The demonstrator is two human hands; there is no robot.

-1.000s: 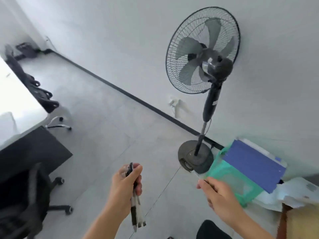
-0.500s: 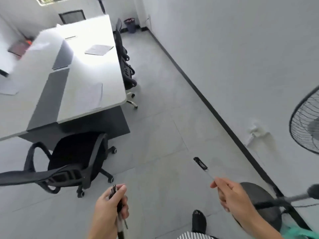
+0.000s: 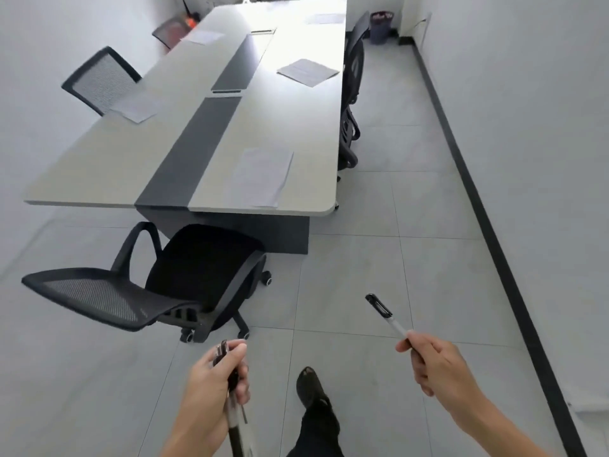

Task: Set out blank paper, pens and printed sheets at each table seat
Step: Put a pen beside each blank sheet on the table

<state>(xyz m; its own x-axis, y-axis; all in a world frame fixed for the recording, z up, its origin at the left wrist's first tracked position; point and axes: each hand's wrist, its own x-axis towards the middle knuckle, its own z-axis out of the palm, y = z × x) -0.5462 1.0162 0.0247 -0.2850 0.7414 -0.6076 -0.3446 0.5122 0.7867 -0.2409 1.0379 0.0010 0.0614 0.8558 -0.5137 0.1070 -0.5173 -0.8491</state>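
Left hand [image 3: 216, 387]: clenched around a bundle of pens [image 3: 234, 413], low in the view over the floor, as in both earlier pictures. The pens hang down out of the fist; dark caps show above the thumb.
Right hand [image 3: 438, 367]: grasping a single pen [image 3: 386, 316] by its lower end between thumb and fingers. The black cap points up and to the left. Half a second ago it held this pen the same way; a second ago it was at a green bag beside a blue folder.
View: has swung round. A second ago it faced a standing fan and the wall; half a second ago the fan's rim was still at the right edge; the fan is out of sight and the long bench [image 3: 108, 166] lies straight ahead.
Bench: pale top with a dark strip down the middle.
Nearest sheet [image 3: 260, 176]: lies flat at the near right seat, close to the bench's front edge.
Other sheets: one at the left seat [image 3: 136, 107], one on the right side [image 3: 308, 71], two more at the far end, too washed out to read.
Pens on the bench: cannot tell.
Near chair [image 3: 171, 285]: black mesh, turned sideways in front of the bench's near end, closer in the frame than before.
Side chair [image 3: 100, 79]: at the left edge of the bench.
Foot [image 3: 309, 387]: dark shoe on the grey floor tiles between the two hands.
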